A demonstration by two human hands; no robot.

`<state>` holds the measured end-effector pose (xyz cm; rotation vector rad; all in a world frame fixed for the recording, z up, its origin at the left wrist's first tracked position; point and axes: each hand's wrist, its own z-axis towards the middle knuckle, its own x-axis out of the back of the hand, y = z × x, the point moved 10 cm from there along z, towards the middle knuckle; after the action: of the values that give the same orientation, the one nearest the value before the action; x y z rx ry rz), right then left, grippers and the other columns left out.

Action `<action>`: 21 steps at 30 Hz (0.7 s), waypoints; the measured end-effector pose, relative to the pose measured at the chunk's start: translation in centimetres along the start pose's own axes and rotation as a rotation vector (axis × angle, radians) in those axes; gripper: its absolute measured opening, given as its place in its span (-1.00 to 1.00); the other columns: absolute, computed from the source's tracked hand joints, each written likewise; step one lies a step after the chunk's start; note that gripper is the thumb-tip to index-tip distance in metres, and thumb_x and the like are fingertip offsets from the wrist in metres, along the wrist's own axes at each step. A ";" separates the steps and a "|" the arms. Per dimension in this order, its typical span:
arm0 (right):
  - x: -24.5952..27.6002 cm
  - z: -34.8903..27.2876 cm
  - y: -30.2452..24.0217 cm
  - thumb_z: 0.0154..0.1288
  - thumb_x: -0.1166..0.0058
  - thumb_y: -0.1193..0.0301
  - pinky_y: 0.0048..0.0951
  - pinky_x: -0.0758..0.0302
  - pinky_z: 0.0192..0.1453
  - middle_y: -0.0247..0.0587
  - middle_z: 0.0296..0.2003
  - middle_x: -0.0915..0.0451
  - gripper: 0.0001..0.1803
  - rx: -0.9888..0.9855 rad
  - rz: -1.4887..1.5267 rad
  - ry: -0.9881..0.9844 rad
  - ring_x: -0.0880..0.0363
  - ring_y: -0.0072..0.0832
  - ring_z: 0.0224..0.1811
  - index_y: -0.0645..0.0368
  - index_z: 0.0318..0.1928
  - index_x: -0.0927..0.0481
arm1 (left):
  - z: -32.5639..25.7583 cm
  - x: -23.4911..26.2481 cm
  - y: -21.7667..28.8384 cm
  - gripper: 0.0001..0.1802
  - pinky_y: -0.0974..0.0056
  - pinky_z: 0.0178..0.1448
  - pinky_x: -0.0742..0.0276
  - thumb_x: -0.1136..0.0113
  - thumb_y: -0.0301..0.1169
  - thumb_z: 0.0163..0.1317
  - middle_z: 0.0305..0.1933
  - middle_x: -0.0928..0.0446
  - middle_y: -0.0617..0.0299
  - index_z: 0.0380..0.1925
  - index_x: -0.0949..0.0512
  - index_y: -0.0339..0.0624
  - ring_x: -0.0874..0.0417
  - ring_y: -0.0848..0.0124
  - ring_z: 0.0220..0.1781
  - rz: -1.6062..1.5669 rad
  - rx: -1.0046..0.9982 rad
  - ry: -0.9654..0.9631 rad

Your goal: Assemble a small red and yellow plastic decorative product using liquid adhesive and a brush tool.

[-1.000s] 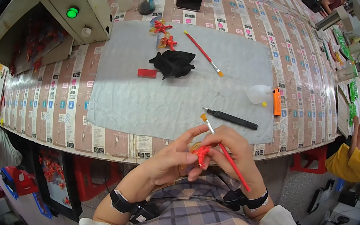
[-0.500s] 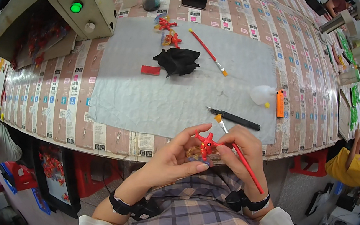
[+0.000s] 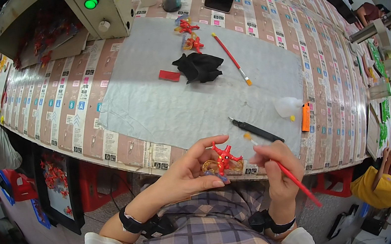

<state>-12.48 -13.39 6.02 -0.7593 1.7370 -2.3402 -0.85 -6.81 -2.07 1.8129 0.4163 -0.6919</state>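
Observation:
My left hand (image 3: 190,170) is closed around a small red figurine (image 3: 225,158) with a clear yellow and bluish base, held near the table's front edge. Its thumb presses the base from below while the index finger curves over the top. A red-handled paintbrush (image 3: 291,178) rests in my right hand (image 3: 280,164), gripped like a pen, its bristles pointing up and left. The brush is apart from the figurine. Just beyond my right hand, a black craft knife (image 3: 259,130) lies on the grey sheet (image 3: 164,111).
Two similar figurines (image 3: 191,42), a black cloth (image 3: 199,66), a red strip (image 3: 169,76) and another paintbrush (image 3: 231,59) lie farther back. A squeeze bottle (image 3: 287,106) and orange lighter (image 3: 306,117) sit right. A metal box with a green light (image 3: 91,3) stands back left.
My right hand has moved right, taking the paintbrush away from the figurine. My left hand keeps the figurine in nearly the same place. The whole view has shifted slightly.

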 end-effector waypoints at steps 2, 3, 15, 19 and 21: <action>0.1 0.0 -1.5 0.18 -0.07 0.49 -0.48 -0.36 -0.33 -0.21 -0.48 -0.59 -0.86 0.121 -0.049 -0.013 -0.50 -0.42 -0.44 0.25 -0.28 -0.63 | 0.0 0.0 -0.1 -0.07 0.32 0.05 -0.48 -0.38 -0.33 0.04 0.03 -0.46 0.06 0.34 -0.03 -0.17 -0.59 0.31 -0.05 -0.008 -0.013 -0.001; 0.1 -0.1 -2.2 0.19 -0.09 0.45 -0.47 -0.35 -0.34 -0.21 -0.48 -0.59 -0.86 0.181 -0.072 -0.018 -0.50 -0.43 -0.43 0.24 -0.30 -0.64 | 0.0 0.0 -0.1 -0.08 0.32 0.06 -0.48 -0.38 -0.33 0.04 0.03 -0.46 0.06 0.34 -0.03 -0.17 -0.59 0.32 -0.05 -0.012 -0.017 -0.001; -1.6 1.0 -2.8 0.15 -0.16 0.42 -0.40 -0.34 -0.46 -0.25 -0.57 -0.55 -0.92 0.214 -0.088 -0.043 -0.46 -0.34 -0.57 0.14 -0.42 -0.63 | 0.4 -0.1 0.7 -0.24 0.40 0.11 -0.39 -0.20 -0.54 0.17 -0.01 -0.39 0.19 0.33 -0.05 -0.11 -0.43 0.48 0.09 0.134 -0.070 -0.025; -5.3 1.5 -3.7 0.14 -0.17 0.41 -0.40 -0.35 -0.43 -0.24 -0.56 -0.55 -0.91 0.271 -0.102 -0.249 -0.47 -0.32 -0.54 0.16 -0.43 -0.63 | -0.5 0.9 1.0 -0.28 0.42 0.02 -0.39 -0.21 -0.47 0.19 -0.15 -0.36 0.28 0.31 -0.09 -0.11 -0.44 0.53 -0.03 0.233 -0.116 0.041; -2.8 0.7 -1.4 0.20 -0.07 0.46 -0.43 -0.35 -0.40 -0.24 -0.57 -0.53 -0.88 0.179 -0.067 -0.034 -0.47 -0.38 -0.51 0.23 -0.43 -0.59 | -1.2 2.5 1.2 -0.23 0.40 0.00 -0.44 -0.27 -0.38 0.16 -0.04 -0.43 0.21 0.32 -0.10 -0.14 -0.46 0.53 -0.03 0.175 -0.149 0.075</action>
<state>-9.46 -12.42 6.53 -0.8334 1.4860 -2.4685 2.11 -6.21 -2.51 1.7140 0.3440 -0.4609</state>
